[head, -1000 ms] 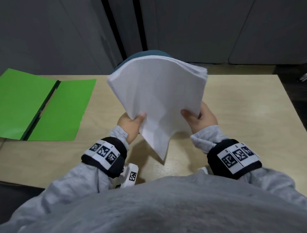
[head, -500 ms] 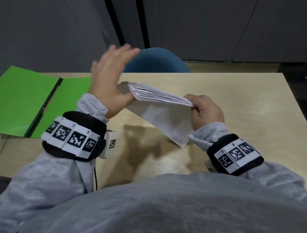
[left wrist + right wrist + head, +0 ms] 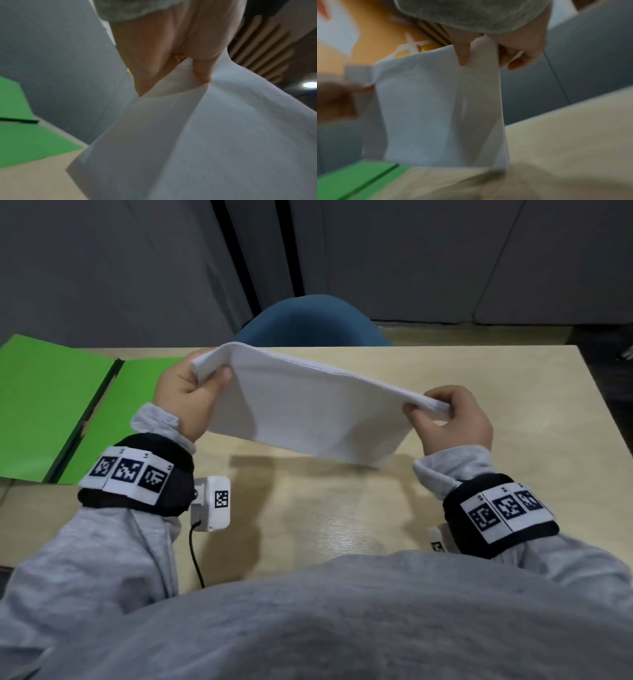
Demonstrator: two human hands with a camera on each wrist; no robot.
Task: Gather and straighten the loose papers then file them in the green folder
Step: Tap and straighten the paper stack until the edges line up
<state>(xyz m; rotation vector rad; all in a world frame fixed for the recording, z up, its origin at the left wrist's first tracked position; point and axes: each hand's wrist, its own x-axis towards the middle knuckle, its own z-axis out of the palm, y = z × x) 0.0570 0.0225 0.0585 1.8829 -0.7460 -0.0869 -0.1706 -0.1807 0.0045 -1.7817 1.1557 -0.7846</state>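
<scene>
So we've got the papers point(image 3: 318, 412) up off the surface point(image 3: 342, 508), right of the green folder point(image 3: 51, 412), left hand point(image 3: 186, 397) and right hand point(image 3: 452, 419) fingers pinching opposite ends, probably so the edges stay lined up for filing.

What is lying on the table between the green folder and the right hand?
Nothing lies on the table there. In the head view, the paper stack spans it in the air, from left hand to right hand, beside the green folder.
</scene>
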